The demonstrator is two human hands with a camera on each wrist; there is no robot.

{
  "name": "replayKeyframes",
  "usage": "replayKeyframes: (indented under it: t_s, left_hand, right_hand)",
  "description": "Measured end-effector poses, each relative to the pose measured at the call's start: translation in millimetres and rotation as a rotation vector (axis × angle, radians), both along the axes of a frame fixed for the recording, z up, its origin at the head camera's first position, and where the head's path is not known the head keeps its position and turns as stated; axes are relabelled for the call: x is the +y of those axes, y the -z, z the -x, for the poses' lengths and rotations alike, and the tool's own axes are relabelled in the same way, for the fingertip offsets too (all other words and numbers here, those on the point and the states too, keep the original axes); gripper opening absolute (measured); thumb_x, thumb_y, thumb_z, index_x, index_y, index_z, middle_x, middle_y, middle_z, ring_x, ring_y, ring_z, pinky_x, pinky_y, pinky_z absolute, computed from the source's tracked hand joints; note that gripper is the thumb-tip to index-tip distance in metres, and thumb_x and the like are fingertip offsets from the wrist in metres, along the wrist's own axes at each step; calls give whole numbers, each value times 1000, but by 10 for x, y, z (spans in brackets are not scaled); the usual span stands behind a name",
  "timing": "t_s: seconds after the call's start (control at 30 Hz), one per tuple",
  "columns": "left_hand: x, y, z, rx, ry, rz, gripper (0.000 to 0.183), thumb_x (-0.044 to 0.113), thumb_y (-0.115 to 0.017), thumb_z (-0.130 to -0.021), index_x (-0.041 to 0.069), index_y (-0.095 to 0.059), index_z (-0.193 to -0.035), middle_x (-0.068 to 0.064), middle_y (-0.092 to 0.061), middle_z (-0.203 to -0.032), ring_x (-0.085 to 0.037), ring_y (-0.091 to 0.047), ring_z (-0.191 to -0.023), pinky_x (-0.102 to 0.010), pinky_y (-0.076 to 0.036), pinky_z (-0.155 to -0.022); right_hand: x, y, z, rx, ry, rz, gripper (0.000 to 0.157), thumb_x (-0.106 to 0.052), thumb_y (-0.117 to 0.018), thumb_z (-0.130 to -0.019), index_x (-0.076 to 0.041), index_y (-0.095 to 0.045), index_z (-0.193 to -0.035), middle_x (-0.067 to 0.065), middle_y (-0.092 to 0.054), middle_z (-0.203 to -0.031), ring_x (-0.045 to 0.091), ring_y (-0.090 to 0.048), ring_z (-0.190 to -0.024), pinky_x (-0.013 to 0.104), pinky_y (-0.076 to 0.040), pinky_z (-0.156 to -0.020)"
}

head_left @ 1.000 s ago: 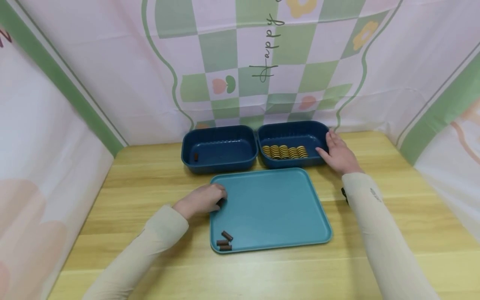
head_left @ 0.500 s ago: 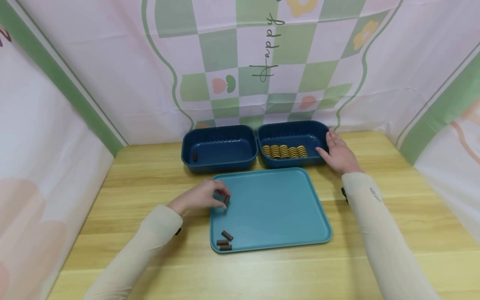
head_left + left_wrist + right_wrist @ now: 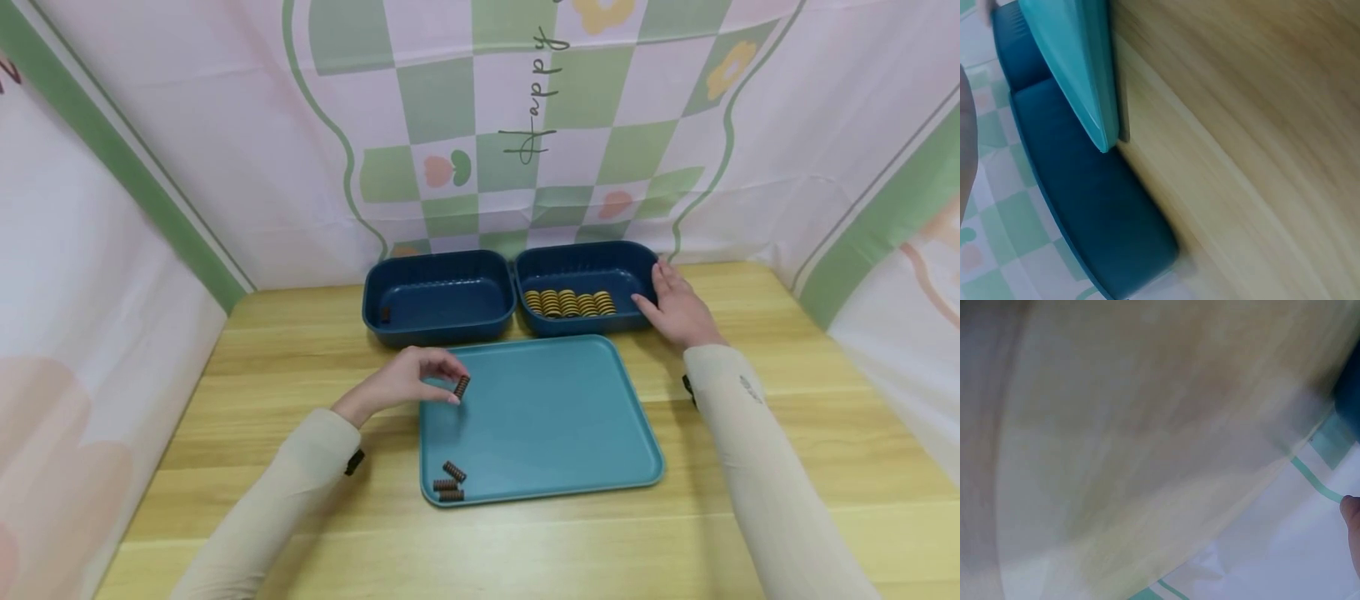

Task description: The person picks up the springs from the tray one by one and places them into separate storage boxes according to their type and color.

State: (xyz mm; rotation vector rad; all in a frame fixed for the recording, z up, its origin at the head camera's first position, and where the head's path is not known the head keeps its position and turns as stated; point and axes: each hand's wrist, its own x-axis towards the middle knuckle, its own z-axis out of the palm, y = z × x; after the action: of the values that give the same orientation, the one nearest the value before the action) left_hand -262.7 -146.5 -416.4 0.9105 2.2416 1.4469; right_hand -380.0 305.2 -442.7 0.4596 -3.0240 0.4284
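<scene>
My left hand (image 3: pixel 408 381) pinches a small brown coil spring (image 3: pixel 462 386) between thumb and fingertips, above the left part of the teal tray (image 3: pixel 555 417). Several more brown springs (image 3: pixel 450 486) lie in the tray's near left corner. In the left navy bin (image 3: pixel 450 300) a single brown spring (image 3: pixel 386 314) sits near the left wall. My right hand (image 3: pixel 681 310) rests on the right rim of the other navy bin (image 3: pixel 585 260), fingers extended and thumb inside. Yellow-and-black coil springs (image 3: pixel 570 304) line that bin's near side. Neither wrist view shows the held spring.
Both bins stand side by side behind the tray, against a patterned curtain (image 3: pixel 570 150). The wooden table (image 3: pixel 562 542) extends around the tray. In the left wrist view, the tray's corner (image 3: pixel 1104 137) stands close to the bin's side (image 3: pixel 1097 187).
My left hand has lifted the brown spring and moved slightly right and away from me. The spring in the left bin has shifted a little left. My right hand has stayed put.
</scene>
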Motion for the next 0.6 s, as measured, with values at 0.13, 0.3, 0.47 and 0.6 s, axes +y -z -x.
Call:
replayKeyframes:
  t_s: [0.13, 0.3, 0.47, 0.6]
  left_hand:
    - [0, -25, -5, -59, 10, -60, 33, -1, -74, -78, -6, -64, -109, -16, -65, -109, -23, -62, -100, -52, -44, -93]
    - [-1, -56, -12, -100, 4, -93, 33, -3, -72, -79, -6, -63, -111, -17, -64, -111, -24, -61, -102, -51, -43, -95]
    - [-4, -57, -1, -104, -3, -113, 33, -3, -72, -80, -6, -63, -111, -16, -64, -112, -23, -61, -103, -43, -46, -94]
    - [-4, -55, 8, -109, 1, -131, 34, -3, -72, -80, -6, -63, -112, -16, -64, -113, -23, -61, -104, -37, -47, -93]
  right_hand:
    - [-5, -2, -2, 5, 4, 2, 84, -55, -26, -98, 12, -6, -145, 28, 0, -153, 42, -3, -141, 52, -8, -112]
    - [-4, 4, 3, 4, 4, 1, 84, -55, -26, -98, 12, -6, -145, 27, 0, -153, 42, -3, -140, 52, -8, -112]
    - [2, 12, 7, 6, 6, 1, 84, -55, -26, -98, 11, -5, -145, 27, 0, -153, 42, -3, -141, 52, -8, -112]
    - [0, 16, 8, 4, 9, 4, 84, -56, -26, -98, 11, -5, -146, 28, 0, -153, 41, -2, -141, 52, -7, -112]
